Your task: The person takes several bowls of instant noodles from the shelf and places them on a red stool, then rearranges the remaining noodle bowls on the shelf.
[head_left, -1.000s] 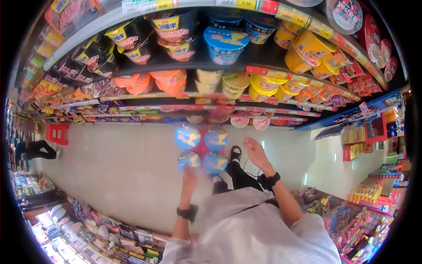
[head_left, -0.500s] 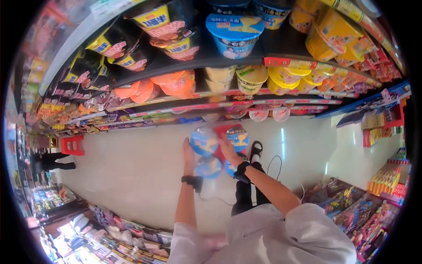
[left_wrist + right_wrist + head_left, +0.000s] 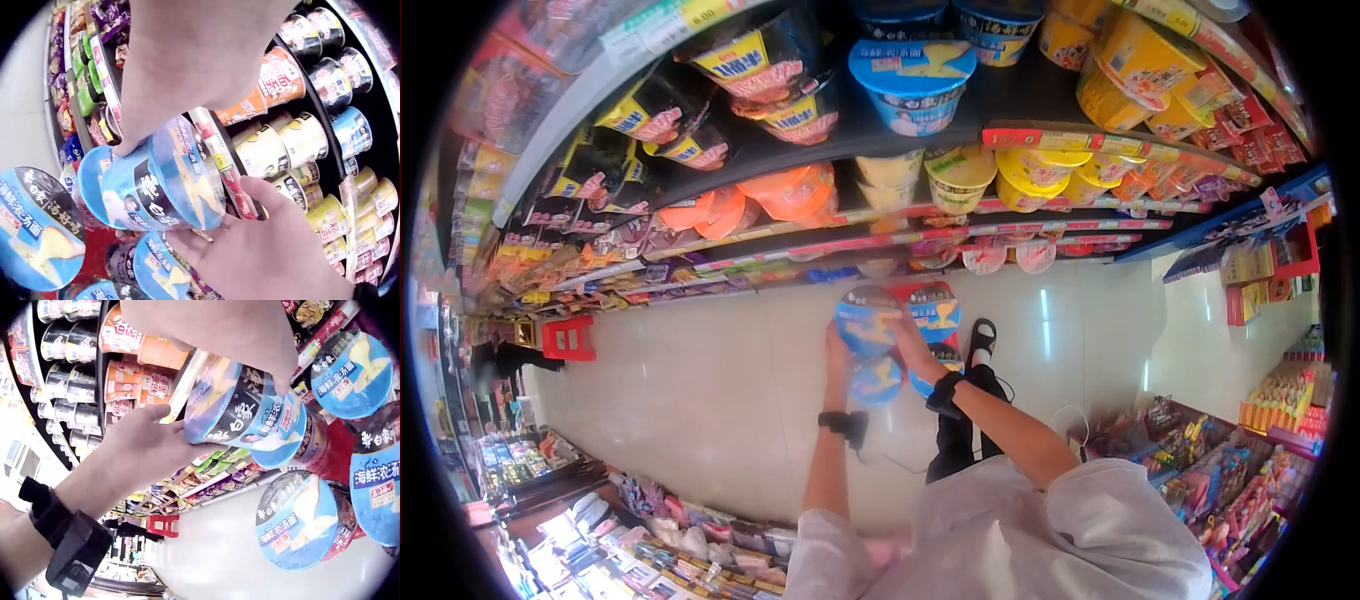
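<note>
Both my hands hold one blue instant noodle cup [image 3: 240, 415] from opposite sides, over the far-left of a group of similar cups. My left hand [image 3: 837, 358] is on its left side, my right hand [image 3: 912, 345] on its right. In the left wrist view the right hand's thumb and fingers curve about the lid end. Another blue lid shows close beneath the held cup. Beside it are a far-right noodle cup [image 3: 933, 310], a near-left noodle cup [image 3: 873, 382] and a near-right one, partly behind my right hand. A red surface [image 3: 340, 450] shows between the cups.
Ahead rise shelves [image 3: 780, 150] of noodle cups and packets, with a blue noodle cup [image 3: 912, 85] on an upper one. A red stool [image 3: 568, 339] stands on the floor to the left, near another person's dark-clothed legs [image 3: 525, 357]. Goods displays lie behind on both sides.
My right hand has come leftward from beside the cups, and my left hand has moved forward from the near-left cup. Both now hold the far-left cup. The head view has shifted closer to the shelf.
</note>
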{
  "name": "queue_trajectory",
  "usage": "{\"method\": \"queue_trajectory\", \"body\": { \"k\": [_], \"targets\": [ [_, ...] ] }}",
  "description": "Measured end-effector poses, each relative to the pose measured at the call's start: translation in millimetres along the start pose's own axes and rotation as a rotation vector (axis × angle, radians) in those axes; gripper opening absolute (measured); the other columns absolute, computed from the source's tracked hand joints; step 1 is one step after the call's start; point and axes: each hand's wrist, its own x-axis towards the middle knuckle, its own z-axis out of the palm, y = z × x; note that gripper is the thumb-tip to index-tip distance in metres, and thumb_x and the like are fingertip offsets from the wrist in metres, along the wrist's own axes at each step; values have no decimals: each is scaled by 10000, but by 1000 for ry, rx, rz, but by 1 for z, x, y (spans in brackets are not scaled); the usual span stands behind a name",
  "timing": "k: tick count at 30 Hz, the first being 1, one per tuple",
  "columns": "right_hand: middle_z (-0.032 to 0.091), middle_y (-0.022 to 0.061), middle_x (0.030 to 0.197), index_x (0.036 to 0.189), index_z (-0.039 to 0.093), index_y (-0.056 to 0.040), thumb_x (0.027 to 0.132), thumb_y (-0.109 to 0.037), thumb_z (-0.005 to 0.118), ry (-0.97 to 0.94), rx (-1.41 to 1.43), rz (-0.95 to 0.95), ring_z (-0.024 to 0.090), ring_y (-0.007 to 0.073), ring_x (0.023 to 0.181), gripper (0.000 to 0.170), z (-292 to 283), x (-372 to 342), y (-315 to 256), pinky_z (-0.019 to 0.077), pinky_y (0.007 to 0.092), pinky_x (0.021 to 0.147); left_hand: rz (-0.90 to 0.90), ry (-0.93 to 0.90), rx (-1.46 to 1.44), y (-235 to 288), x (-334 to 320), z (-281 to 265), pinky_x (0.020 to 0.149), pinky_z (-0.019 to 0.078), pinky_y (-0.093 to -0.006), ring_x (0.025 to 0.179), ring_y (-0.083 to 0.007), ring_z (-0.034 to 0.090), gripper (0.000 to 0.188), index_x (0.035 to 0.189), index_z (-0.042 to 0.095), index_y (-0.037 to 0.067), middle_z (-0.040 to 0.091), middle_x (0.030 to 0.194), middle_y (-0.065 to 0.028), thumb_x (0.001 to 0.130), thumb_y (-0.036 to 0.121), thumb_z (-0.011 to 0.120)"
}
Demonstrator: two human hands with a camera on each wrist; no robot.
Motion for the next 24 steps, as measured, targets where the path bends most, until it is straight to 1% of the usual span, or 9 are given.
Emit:
{"method": "queue_trajectory", "body": {
  "k": [3,4,9,12,16,19,20,23,24],
  "targets": [
    [478,87,1285,1437,239,-57,922,-162,481,-26,80,-33,480,193,1156,578,22,-47,-65,404,306,970,-6,11,-33,5,-22,11,851,483,-324,960,-179,596,472,1114,553,24,620,1055,-83,985,386,280],
    [497,80,1241,1425,259,-52,925,-177,479,3,-98,-107,493,178,1101,560,14,-50,-59,415,289,929,6,-12,-19,9,-30,15,853,485,-326,963,-184,596,473,1117,550,20,619,1058,-88,984,383,278],
    [512,67,1146,1372,304,-6,914,-283,510,32,-233,-52,489,154,993,573,4,-93,-113,409,259,854,22,-41,-69,60,-82,60,826,447,-318,871,-178,541,409,1042,537,20,584,978,-83,1011,336,279],
    [518,63,1168,1331,345,14,911,-279,519,131,-336,-50,481,153,1047,541,-15,-101,-134,380,257,910,33,-122,-31,87,-98,84,843,480,-322,987,-188,586,430,1136,544,27,609,1066,-83,981,357,315],
    [503,82,1242,1311,406,30,918,-220,507,61,-324,-311,452,153,1144,476,-5,-141,-220,348,264,974,180,-226,222,144,-114,122,848,454,-301,1028,-157,542,443,1197,483,73,561,1111,-50,977,431,343],
    [486,98,1289,1358,374,25,915,-222,505,145,-474,-462,438,169,1182,523,-4,-154,-276,326,264,1001,105,-287,-58,214,-141,176,885,438,-312,1054,-163,529,468,1221,459,81,538,1152,-57,974,462,344],
    [563,132,1173,1358,352,10,937,-252,496,228,-637,-602,546,177,1045,516,-13,-147,-283,445,284,871,82,-301,-79,238,-152,192,918,422,-320,1086,-162,518,468,1234,461,74,536,1173,-63,984,450,335],
    [562,133,1162,1367,341,7,938,-267,501,201,-383,-643,544,170,1037,534,7,-164,-344,444,268,867,324,-395,1,251,-115,223,943,410,-326,1100,-163,519,447,1245,458,69,540,1190,-66,998,416,322],
    [534,124,1201,1346,356,6,942,-249,498,262,-395,-556,525,158,1054,498,10,-165,-362,439,263,873,285,-466,-79,269,-118,236,965,396,-332,1118,-161,513,422,1240,461,72,540,1207,-66,1005,391,316]
  ]
}}
